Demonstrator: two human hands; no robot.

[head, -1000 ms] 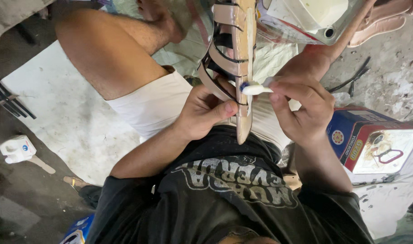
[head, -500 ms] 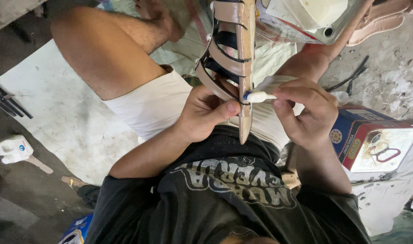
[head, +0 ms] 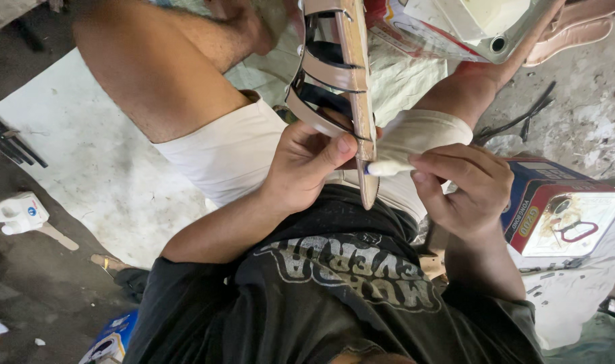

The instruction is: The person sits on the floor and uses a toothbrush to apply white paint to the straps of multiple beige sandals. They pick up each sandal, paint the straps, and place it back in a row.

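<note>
Seated person viewed from above, with a white sheet (head: 85,162) spread on the floor and a blue-and-red tin box (head: 563,209) just beside the right forearm. A strapped tan sandal (head: 341,87) stands on edge over the lap, its heel end gripped by the left hand (head: 304,168), whose fingers are curled shut around the sole with the thumb pressed on its side. The right hand (head: 466,192) has its fingers pinched closed on a small white tube (head: 388,168), the blue tip touching the sole's edge.
</note>
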